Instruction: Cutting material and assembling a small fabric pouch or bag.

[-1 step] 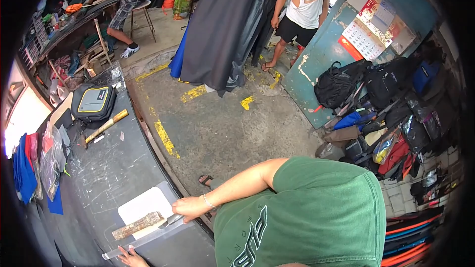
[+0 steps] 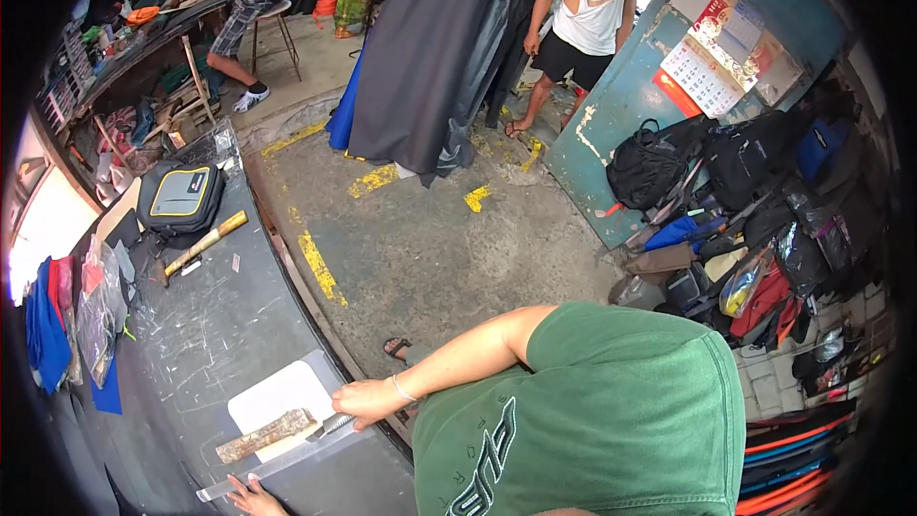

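Note:
My right hand (image 2: pixel 365 402) is closed around a knife-like cutter (image 2: pixel 331 427) with a ridged grey handle, at the edge of the dark worktable (image 2: pixel 205 344). The cutter's tip rests near a weathered wooden block (image 2: pixel 266 436), which lies partly over a white rounded sheet (image 2: pixel 282 396). Across the near part of the table runs a long, pale straightedge (image 2: pixel 272 465). My left hand (image 2: pixel 253 497) is spread with its fingertips on that straightedge, and the lower frame edge cuts off its wrist. Clear or pale sheet material (image 2: pixel 320 451) lies beside the straightedge.
A yellow-handled hammer (image 2: pixel 205 247) and a black bag with yellow trim (image 2: pixel 181 199) lie farther along the table. Plastic-wrapped items (image 2: pixel 98 311) hang at the left. Backpacks and bags (image 2: pixel 750 229) pile up at the right. Two other people are in the background, one standing (image 2: pixel 585 10).

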{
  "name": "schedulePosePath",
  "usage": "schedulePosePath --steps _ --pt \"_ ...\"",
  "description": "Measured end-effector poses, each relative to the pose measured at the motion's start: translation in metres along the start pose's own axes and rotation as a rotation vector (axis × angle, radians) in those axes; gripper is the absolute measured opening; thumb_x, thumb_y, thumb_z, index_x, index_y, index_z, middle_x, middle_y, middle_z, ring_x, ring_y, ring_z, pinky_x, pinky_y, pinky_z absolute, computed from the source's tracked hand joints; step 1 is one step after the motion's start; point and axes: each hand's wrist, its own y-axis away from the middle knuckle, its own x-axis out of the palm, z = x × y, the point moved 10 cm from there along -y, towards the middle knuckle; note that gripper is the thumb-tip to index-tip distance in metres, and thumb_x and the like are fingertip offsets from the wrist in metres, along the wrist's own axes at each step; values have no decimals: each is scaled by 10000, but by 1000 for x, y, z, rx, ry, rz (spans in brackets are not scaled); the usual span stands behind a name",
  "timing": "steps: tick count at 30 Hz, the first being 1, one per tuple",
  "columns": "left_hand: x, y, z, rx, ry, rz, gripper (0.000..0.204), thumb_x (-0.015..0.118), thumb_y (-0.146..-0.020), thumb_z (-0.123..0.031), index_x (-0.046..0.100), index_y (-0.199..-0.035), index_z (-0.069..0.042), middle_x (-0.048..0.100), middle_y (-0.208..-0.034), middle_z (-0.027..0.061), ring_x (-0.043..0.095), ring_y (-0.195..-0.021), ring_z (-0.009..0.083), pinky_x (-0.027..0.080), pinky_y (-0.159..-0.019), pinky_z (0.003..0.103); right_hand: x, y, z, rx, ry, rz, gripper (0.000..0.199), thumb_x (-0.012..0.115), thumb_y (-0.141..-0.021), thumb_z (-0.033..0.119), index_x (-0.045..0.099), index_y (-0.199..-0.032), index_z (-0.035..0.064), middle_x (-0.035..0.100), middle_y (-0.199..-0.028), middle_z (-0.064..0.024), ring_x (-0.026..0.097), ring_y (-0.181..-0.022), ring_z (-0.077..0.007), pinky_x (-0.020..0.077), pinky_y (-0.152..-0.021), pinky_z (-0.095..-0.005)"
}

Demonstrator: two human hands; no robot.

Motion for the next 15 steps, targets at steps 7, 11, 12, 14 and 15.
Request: schedulePosePath --steps 7,11,12,14,15 --pt "3 0 2 -14 -5 29 621 511 -1010 -539 327 -1576 -359 248 -1599 321 278 -1454 524 259 -1202 544 -4 0 3 -21 -15 -26 492 868 -707 227 613 -1026 -48 613 -1066 -188 609 -1079 -378 509 -933 -459" --pt "-2 1 -4 13 -32 16 622 507 -1014 -530 327 -1579 -343 263 -1588 331 279 -1456 518 251 -1210 528 1 1 0 20 -6 34 495 868 -708 230 613 -1030 -48 613 -1069 -187 609 -1083 -378 508 -939 -458" --pt "-4 1 -7 37 -32 0 619 506 -1016 -526 330 -1579 -338 271 -1584 333 281 -1454 520 252 -1209 528 1 1 0 19 -3 37 496 868 -708 230 615 -1033 -48 613 -1071 -186 611 -1081 -377 509 -937 -458" --pt "-6 1 -9 62 -32 -16 617 505 -1017 -522 333 -1579 -333 278 -1580 335 283 -1451 522 254 -1208 529 0 1 0 17 0 40 497 868 -708 229 618 -1036 -48 613 -1072 -185 613 -1079 -377 511 -936 -457" --pt "-4 1 -8 53 -33 -1 614 504 -1018 -521 335 -1578 -334 277 -1579 337 280 -1454 517 247 -1211 527 1 1 0 17 5 47 495 866 -710 228 620 -1039 -48 614 -1074 -185 616 -1076 -377 514 -933 -456"
